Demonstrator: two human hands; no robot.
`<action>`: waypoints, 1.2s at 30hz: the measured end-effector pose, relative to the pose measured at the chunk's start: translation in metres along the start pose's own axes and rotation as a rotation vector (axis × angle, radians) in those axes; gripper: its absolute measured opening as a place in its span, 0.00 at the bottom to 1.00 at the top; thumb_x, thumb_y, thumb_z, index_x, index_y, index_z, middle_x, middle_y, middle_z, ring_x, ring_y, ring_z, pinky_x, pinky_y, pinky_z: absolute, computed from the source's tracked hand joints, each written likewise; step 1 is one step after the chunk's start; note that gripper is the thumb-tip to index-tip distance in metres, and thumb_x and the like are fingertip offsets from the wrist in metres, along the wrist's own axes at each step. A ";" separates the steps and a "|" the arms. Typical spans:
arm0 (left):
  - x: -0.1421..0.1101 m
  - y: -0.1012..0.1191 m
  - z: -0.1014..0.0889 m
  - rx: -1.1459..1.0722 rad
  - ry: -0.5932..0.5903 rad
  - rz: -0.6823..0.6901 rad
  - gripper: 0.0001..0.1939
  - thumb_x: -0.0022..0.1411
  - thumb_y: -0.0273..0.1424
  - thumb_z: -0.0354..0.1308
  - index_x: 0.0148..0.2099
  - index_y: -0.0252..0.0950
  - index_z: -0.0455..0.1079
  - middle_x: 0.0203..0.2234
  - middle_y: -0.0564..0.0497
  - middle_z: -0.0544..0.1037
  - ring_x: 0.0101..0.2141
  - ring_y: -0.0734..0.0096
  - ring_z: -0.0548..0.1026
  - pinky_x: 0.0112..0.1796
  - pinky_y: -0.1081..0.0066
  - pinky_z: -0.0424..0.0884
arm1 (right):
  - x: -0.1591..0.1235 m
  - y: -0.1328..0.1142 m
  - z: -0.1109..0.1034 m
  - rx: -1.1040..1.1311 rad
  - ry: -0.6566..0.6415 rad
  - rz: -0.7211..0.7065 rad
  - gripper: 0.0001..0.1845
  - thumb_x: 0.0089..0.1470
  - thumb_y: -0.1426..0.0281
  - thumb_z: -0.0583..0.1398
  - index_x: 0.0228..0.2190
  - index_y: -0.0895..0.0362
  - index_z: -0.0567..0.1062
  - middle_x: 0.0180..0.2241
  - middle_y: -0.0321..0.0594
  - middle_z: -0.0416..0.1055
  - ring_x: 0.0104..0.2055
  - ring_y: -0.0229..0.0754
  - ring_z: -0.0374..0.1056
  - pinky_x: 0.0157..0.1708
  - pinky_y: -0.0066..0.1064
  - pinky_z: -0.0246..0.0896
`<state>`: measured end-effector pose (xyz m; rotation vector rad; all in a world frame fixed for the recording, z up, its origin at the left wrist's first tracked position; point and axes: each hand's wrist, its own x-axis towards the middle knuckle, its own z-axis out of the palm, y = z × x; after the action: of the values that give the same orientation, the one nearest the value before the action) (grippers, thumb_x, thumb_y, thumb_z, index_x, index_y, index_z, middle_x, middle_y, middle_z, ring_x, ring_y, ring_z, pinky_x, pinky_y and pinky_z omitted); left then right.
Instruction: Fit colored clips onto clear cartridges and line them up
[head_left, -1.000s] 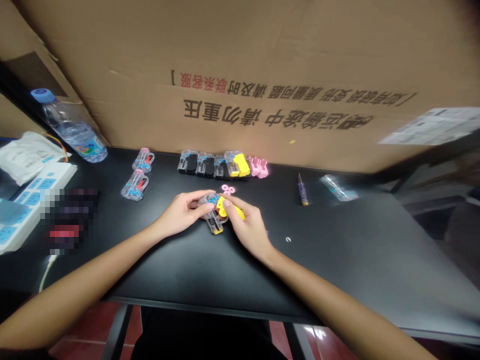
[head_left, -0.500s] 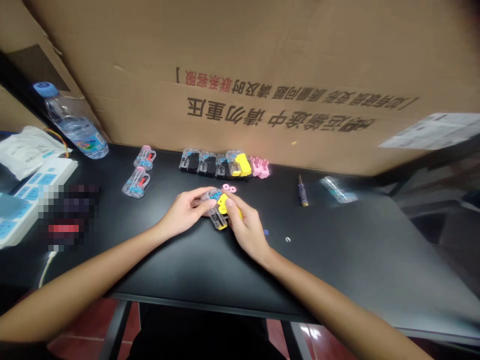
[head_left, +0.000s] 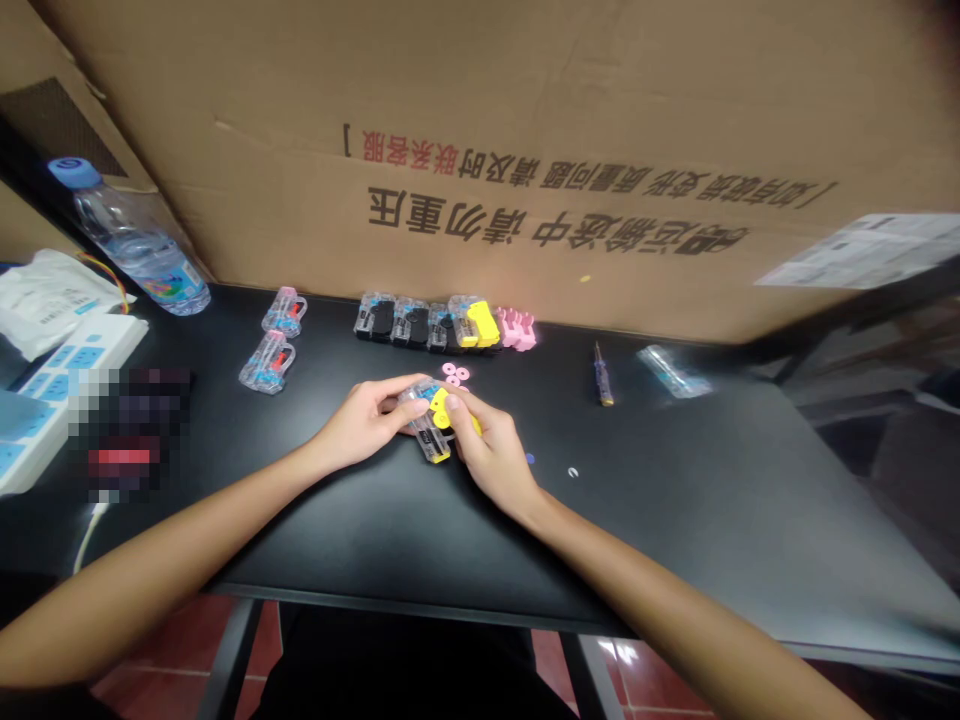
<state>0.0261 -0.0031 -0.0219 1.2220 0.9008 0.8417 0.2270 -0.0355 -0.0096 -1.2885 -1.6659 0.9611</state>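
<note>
Two hands on one clear unit, mid-table

Left hand [head_left: 371, 420] grips the clear unit [head_left: 429, 430] from its left side, thumb on top. Right hand [head_left: 495, 450] pinches the yellow part [head_left: 440, 410] against the unit's right side, thumb pressing on it; rest of that part mostly hidden under the fingers. Unit sits tilted, yellow tip toward the wearer. Can't tell if it touches the black table [head_left: 360, 540].

Just beyond the hands: pink rings [head_left: 462, 374]. Behind those, a row of clear-and-black units [head_left: 410, 322], with a clear-and-yellow unit [head_left: 477, 322] at its right end and pink parts [head_left: 516, 328] beside that.

Left of the row: two clear units with pink ends [head_left: 268, 362], one behind the other. Right of the hands: small blue disc [head_left: 530, 458], white clip [head_left: 573, 472]. Further back right: screwdriver [head_left: 602, 375], then clear packet [head_left: 673, 372]. Far left: water bottle [head_left: 139, 245], white power strip [head_left: 71, 395]. Cardboard box [head_left: 480, 100] stands along the back, printed text upside down.
</note>
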 end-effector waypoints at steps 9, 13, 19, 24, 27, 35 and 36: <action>-0.001 0.007 -0.005 0.068 -0.072 -0.006 0.30 0.64 0.45 0.71 0.62 0.34 0.78 0.51 0.43 0.86 0.51 0.51 0.84 0.49 0.57 0.84 | 0.000 0.002 -0.003 0.036 -0.045 0.054 0.34 0.70 0.43 0.54 0.51 0.57 0.85 0.20 0.37 0.71 0.28 0.47 0.73 0.32 0.37 0.72; -0.001 0.007 -0.004 0.074 -0.062 -0.020 0.31 0.63 0.45 0.72 0.62 0.34 0.78 0.50 0.42 0.86 0.50 0.50 0.84 0.49 0.57 0.84 | 0.000 0.003 -0.003 0.038 -0.044 0.074 0.33 0.69 0.43 0.55 0.51 0.56 0.85 0.21 0.37 0.73 0.28 0.47 0.72 0.33 0.37 0.72; -0.002 0.000 0.003 0.049 0.044 -0.003 0.33 0.61 0.45 0.73 0.63 0.32 0.78 0.53 0.41 0.85 0.51 0.48 0.84 0.48 0.55 0.85 | -0.001 0.004 0.001 0.058 -0.007 0.079 0.33 0.70 0.46 0.54 0.52 0.58 0.84 0.21 0.38 0.73 0.32 0.49 0.75 0.35 0.37 0.72; -0.002 0.000 0.004 0.051 0.053 0.005 0.32 0.61 0.45 0.73 0.62 0.33 0.79 0.52 0.42 0.85 0.50 0.47 0.84 0.49 0.53 0.84 | -0.001 0.004 0.002 0.058 -0.006 0.074 0.33 0.70 0.45 0.54 0.54 0.57 0.84 0.22 0.38 0.73 0.33 0.49 0.75 0.35 0.38 0.72; -0.002 0.000 0.003 0.046 0.053 -0.002 0.33 0.61 0.45 0.73 0.63 0.33 0.79 0.52 0.41 0.85 0.50 0.48 0.84 0.49 0.53 0.85 | 0.000 0.004 0.001 0.057 -0.008 0.079 0.34 0.70 0.45 0.54 0.54 0.57 0.84 0.21 0.38 0.72 0.31 0.49 0.75 0.34 0.37 0.72; -0.002 0.004 0.002 0.063 0.007 0.009 0.31 0.62 0.42 0.73 0.63 0.33 0.78 0.53 0.42 0.85 0.51 0.48 0.84 0.52 0.54 0.83 | 0.000 0.005 0.000 0.055 -0.040 0.082 0.32 0.70 0.45 0.55 0.53 0.55 0.85 0.21 0.37 0.73 0.26 0.46 0.71 0.32 0.37 0.72; -0.003 0.004 0.002 0.062 0.011 0.011 0.31 0.62 0.42 0.73 0.63 0.33 0.78 0.54 0.42 0.85 0.51 0.48 0.84 0.52 0.54 0.83 | 0.000 0.005 0.000 0.055 -0.030 0.083 0.32 0.70 0.45 0.55 0.53 0.55 0.85 0.22 0.38 0.74 0.28 0.47 0.72 0.32 0.38 0.72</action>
<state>0.0270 -0.0058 -0.0175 1.2776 0.9361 0.8353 0.2284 -0.0349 -0.0139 -1.3213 -1.6082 1.0738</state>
